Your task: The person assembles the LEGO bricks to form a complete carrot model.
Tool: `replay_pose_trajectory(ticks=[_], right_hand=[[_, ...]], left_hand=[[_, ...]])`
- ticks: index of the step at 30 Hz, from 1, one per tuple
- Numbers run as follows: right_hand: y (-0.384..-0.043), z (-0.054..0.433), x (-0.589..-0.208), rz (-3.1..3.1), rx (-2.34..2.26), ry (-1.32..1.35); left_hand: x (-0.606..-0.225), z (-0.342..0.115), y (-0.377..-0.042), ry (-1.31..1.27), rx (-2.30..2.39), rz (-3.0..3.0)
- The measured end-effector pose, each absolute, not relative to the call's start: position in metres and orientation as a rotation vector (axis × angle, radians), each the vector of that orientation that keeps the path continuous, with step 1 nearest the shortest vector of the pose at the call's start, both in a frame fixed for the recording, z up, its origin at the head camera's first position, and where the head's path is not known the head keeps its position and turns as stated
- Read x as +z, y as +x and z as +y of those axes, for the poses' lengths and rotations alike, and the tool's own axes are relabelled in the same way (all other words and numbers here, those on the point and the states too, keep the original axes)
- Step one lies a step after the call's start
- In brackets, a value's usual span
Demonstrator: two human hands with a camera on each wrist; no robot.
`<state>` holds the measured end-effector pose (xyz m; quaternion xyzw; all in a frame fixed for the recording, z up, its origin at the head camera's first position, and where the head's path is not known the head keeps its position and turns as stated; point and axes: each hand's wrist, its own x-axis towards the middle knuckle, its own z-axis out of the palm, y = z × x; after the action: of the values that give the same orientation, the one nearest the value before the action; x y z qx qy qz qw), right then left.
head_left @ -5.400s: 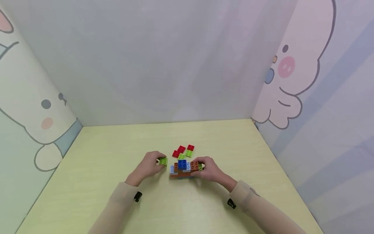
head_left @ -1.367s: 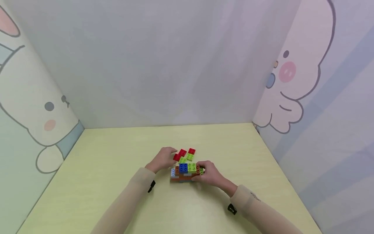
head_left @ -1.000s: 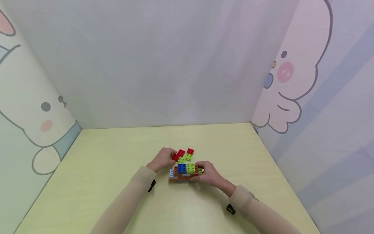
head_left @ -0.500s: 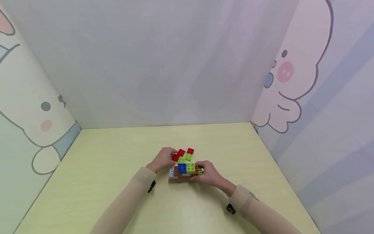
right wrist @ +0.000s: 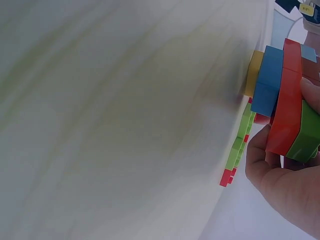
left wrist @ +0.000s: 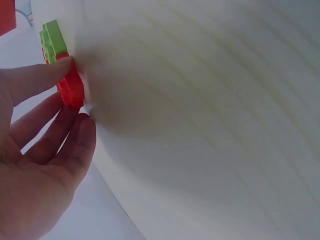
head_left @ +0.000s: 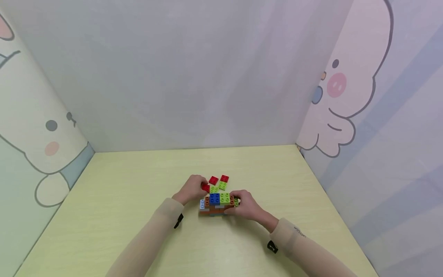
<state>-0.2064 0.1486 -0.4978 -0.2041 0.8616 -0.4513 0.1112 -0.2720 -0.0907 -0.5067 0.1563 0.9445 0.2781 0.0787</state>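
"Well, how far along is it on that table [head_left: 214, 246]?"

"The brick stack [head_left: 217, 207] stands around mid-table, several layers joined, topped in blue and green."

"And the hands?"

"The right hand [head_left: 247, 205], fingers curled, grips the stack's right end. The left hand [head_left: 191, 189], half closed, pinches a red brick [head_left: 206, 188] just behind its left end."

"What's left unjoined?"

"Besides that, two loose reds [head_left: 213, 180] and two loose greens [head_left: 222, 186], behind the stack. I see no container."

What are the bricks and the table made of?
The bricks look like hard plastic, smooth and slightly shiny: solid bright colours, crisp edges, round studs. The table could be wood or a printed lookalike, smooth and pale, with faint grain-like streaks.
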Motion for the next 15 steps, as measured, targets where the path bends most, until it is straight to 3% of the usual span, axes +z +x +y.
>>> replay_pose_trajectory(ticks=[15], right_hand=[[-0.206, 0.15, -0.499, 2.555, -1.319, -0.66]], left_hand=[[-0.472, -0.115, -0.248, 0.526, 1.019, 2.78]])
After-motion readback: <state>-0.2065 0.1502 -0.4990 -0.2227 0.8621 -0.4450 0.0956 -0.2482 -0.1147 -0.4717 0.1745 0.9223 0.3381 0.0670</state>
